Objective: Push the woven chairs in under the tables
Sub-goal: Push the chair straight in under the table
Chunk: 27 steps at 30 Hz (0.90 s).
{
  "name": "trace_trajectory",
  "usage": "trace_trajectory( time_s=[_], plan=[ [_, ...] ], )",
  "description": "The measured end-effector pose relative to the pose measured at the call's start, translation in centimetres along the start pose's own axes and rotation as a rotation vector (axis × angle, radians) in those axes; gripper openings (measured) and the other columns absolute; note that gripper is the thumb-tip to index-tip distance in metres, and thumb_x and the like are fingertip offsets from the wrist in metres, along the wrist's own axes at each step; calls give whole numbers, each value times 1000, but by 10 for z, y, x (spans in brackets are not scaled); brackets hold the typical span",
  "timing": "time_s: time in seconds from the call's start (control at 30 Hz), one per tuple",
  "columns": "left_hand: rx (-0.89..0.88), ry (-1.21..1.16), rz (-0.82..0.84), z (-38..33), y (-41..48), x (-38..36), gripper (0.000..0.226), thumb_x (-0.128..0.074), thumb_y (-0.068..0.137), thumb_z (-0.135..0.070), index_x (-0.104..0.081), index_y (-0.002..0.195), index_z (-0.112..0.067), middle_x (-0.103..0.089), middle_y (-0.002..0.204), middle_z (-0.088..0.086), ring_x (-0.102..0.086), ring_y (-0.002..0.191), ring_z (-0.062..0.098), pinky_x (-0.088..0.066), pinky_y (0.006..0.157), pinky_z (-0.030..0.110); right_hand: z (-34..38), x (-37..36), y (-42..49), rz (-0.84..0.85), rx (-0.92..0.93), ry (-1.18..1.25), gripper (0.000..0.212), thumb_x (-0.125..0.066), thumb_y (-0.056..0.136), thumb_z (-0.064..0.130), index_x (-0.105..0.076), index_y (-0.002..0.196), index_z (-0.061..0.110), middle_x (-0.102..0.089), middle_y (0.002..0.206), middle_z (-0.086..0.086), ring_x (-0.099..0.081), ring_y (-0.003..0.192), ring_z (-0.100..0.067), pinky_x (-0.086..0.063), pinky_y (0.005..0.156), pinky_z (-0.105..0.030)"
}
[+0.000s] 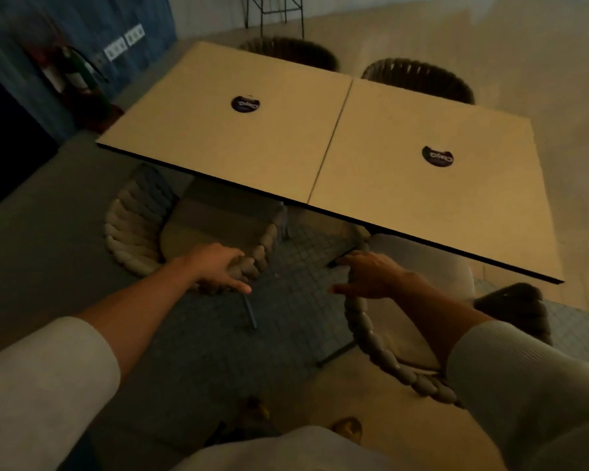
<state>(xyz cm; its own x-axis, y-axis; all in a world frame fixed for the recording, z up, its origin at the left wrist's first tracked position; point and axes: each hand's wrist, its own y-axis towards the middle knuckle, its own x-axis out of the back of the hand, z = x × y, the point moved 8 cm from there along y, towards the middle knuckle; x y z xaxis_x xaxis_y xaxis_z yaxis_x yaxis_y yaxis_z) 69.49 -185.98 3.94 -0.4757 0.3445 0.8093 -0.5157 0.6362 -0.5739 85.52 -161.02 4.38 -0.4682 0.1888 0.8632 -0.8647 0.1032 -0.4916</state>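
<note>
Hazard: 2 chairs pushed at once may skew, and a woven arm could strike the surface (405, 198) edge. Right hand (371, 277) fingers curl over the right woven chair (371, 331) rim, thumb out; this chair stands mostly clear. Left hand (218, 266) likewise grips the left woven chair (130, 232), seat partly under. 2 far chairs (419, 79) sit tucked.

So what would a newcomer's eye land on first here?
Two tan tabletops pushed together fill the middle, each with a dark round sticker. Nearer, the left hand holds the rim of the left woven chair and the right hand that of the right woven chair, both only partly tucked under.
</note>
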Motion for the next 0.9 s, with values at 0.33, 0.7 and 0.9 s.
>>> trace_trajectory(
  time_s=[0.33,0.7,0.9],
  plan=[
    [145,-124,-123,98,17,36,99,-66,75,-81,-49,150,-19,-56,150,7,-54,134,30,-45,106,38,87,41,104,18,97,-95,86,-51,87,83,-46,154,29,-54,153,-2,-56,135,-28,-51,106,-46],
    [280,-269,-212,230,47,41,107,-64,67,-86,-51,148,-17,-60,145,13,-58,129,34,-50,105,45,116,60,189,49,4,3,80,-57,86,80,-52,147,29,-63,140,-6,-62,124,-30,-56,95,-42],
    [303,-384,-210,341,104,40,97,-73,72,-75,-55,143,-11,-62,142,14,-58,129,35,-49,105,49,142,38,246,93,-142,131,69,-57,86,79,-61,136,31,-67,131,-7,-63,119,-34,-55,94,-45]
  ],
)
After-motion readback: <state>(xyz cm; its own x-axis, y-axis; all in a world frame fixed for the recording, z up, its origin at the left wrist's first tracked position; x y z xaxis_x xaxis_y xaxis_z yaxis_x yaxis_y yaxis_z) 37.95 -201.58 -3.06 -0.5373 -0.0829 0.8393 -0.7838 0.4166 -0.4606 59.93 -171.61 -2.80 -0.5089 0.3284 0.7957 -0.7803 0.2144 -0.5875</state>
